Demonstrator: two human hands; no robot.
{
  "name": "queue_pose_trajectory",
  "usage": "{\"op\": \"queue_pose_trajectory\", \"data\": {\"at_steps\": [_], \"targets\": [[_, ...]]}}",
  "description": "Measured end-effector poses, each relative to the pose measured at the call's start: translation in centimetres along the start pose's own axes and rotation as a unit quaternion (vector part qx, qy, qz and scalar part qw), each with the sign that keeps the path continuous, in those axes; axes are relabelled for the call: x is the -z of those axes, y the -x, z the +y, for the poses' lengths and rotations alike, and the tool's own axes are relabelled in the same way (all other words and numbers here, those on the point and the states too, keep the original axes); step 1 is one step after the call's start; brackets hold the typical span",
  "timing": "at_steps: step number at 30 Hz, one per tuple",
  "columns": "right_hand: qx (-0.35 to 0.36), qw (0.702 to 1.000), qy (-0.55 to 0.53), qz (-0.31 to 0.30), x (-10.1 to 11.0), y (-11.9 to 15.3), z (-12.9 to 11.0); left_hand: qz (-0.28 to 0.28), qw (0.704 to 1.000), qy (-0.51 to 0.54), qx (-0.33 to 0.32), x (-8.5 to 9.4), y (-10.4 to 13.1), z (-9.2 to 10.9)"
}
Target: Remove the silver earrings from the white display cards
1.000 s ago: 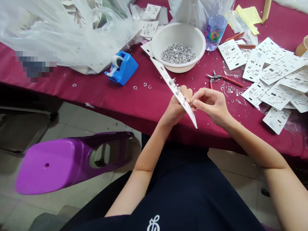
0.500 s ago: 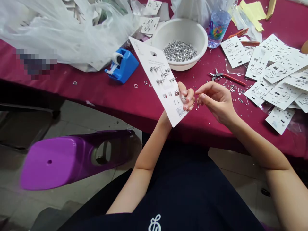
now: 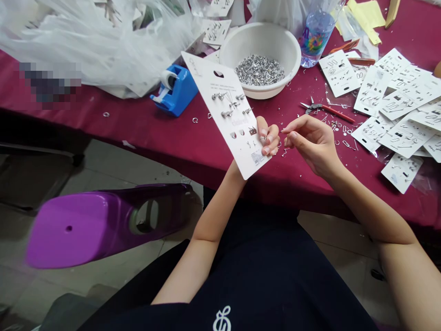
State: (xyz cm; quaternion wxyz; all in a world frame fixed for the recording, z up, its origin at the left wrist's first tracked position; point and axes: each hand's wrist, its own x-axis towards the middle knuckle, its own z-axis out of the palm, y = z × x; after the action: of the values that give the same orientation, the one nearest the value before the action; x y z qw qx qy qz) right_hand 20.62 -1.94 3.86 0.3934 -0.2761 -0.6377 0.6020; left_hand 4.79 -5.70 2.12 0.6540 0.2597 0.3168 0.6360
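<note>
We hold up a flat rectangular white card [image 3: 237, 122] with small silver metal earrings [image 3: 226, 114] in rows across its upper half. A second ago we had it almost edge-on; now it is turned so that its printed face, dark slot and small barcode label show. It stands tilted above the worktop [image 3: 151, 126] covered in maroon cloth, its upper part partly in front of the round white plastic bowl [image 3: 257, 93] of loose silver metal pieces [image 3: 260, 71].

Our left hand [image 3: 269, 138] has its grip closed on the card's lower right edge, fingers curled over the front, with a small shiny bit just beside the fingertips. Our right hand [image 3: 313, 140] was at those fingers a second ago; now it is drawn back to the right, apart from both card and left hand. Its grip is narrow, thumb and forefinger near each other, but we cannot tell whether they pinch anything tiny.

Beyond it, the red-handled metal pliers [image 3: 336, 113] lie where they were, near the heap of white earring cards [image 3: 401, 110].
</note>
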Motion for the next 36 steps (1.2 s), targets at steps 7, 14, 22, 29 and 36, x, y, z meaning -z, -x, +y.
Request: {"op": "queue_pose_trajectory", "data": {"at_steps": [7, 14, 22, 29, 36], "targets": [[0.008, 1.0, -0.019, -0.003, 0.0, 0.0, 0.0, -0.038, 0.999, 0.034, -0.013, 0.2, -0.1, -0.1], [0.001, 1.0, 0.001, 0.003, 0.2, 0.0, 0.3, 0.01, 1.0, 0.007, -0.012, 0.3, 0.0, 0.0], [-0.001, 1.0, -0.019, 0.004, 0.1, -0.1, 0.2, 0.013, 1.0, 0.01, -0.007, -0.1, 0.0, 0.2], [0.003, 1.0, -0.028, 0.007, 0.1, -0.3, 0.3, 0.02, 1.0, 0.002, -0.023, 0.0, 0.1, -0.1], [0.047, 0.998, 0.026, 0.026, -0.1, -0.1, -0.2, -0.045, 0.997, 0.05, -0.044, -0.7, 0.1, -0.1]]}}
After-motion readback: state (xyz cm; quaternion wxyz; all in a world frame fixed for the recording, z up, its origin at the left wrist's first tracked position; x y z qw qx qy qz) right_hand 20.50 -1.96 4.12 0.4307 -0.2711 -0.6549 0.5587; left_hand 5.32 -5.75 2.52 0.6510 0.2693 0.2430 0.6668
